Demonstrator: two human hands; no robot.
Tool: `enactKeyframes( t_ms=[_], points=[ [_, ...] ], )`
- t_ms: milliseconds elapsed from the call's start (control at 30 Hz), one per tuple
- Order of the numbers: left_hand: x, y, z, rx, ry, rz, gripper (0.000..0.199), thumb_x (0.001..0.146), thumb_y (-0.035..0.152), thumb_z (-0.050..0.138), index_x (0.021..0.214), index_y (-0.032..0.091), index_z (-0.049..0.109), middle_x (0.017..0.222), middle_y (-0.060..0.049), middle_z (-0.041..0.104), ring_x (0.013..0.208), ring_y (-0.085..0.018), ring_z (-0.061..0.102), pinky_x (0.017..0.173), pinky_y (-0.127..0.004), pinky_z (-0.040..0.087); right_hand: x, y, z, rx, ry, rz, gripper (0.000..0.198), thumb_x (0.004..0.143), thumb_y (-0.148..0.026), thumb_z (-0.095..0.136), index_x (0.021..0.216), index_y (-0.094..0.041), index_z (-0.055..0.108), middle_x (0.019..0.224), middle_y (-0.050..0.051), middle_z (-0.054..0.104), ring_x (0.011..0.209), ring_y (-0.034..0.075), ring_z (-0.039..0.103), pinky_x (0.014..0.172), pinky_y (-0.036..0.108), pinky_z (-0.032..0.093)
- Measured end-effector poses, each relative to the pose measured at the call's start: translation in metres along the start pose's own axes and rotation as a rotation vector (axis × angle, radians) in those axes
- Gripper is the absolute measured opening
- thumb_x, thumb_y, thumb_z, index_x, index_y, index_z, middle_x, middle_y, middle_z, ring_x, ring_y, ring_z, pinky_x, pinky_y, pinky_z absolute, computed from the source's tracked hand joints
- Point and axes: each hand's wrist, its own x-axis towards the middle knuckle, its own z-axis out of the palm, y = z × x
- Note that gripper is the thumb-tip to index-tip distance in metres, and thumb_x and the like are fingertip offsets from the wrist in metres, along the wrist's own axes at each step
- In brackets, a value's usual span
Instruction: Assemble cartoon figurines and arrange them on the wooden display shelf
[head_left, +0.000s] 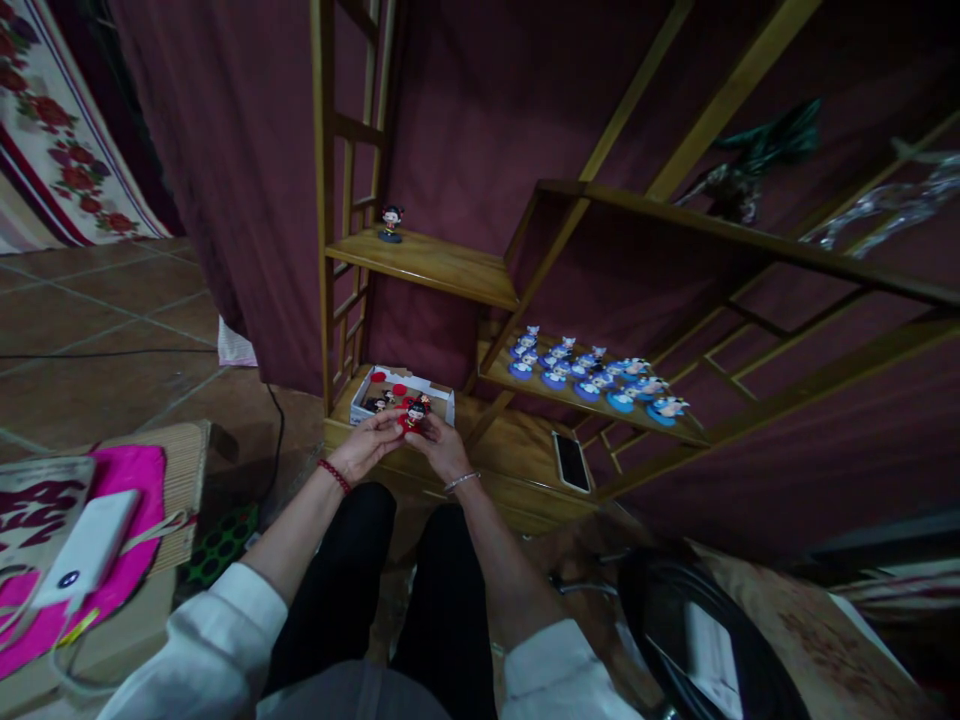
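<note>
Between both hands is a small figurine with black hair and a red base, upright in front of the box. My left hand pinches it from the left, a red beaded bracelet on that wrist. From the right, my right hand closes on the same figurine, a silvery bracelet on its wrist. Just behind the hands, a white open box holds more dark-haired figurines and red round pieces, partly covered by my fingers. On the upper left shelf stands one similar figurine with a dark base.
Several blue-and-white figurines stand in rows on the right shelf. A phone lies on the lower board. Ornaments sit on the upper right shelf. A coiled black cable is at right, a white power bank at left.
</note>
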Motion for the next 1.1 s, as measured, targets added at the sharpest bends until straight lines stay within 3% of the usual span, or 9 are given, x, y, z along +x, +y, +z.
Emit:
enactKeyframes(
  t_ms=[500, 1100],
  points=[
    [0.000, 0.006, 0.014, 0.090, 0.018, 0.108, 0.033, 0.058, 0.012, 0.068, 0.090, 0.013, 0.057, 0.084, -0.006, 0.063, 0.074, -0.012, 0.058, 0.075, -0.027, 0.045, 0.002, -0.015, -0.006, 0.012, 0.034, 0.002, 0.030, 0.059, -0.024, 0.063, 0.088, -0.020, 0.054, 0.088, 0.002, 0.063, 0.083, 0.017, 0.059, 0.080, 0.033, 0.045],
    [-0.005, 0.026, 0.031, 0.294, 0.096, 0.238, 0.036, 0.054, 0.022, 0.070, 0.086, 0.012, 0.059, 0.079, -0.004, 0.062, 0.072, -0.012, 0.054, 0.074, -0.027, 0.041, 0.009, -0.034, -0.006, 0.096, 0.053, -0.032, 0.034, 0.056, -0.026, 0.067, 0.086, -0.019, 0.054, 0.090, 0.004, 0.064, 0.086, 0.017, 0.059, 0.085, 0.035, 0.043]
  ],
)
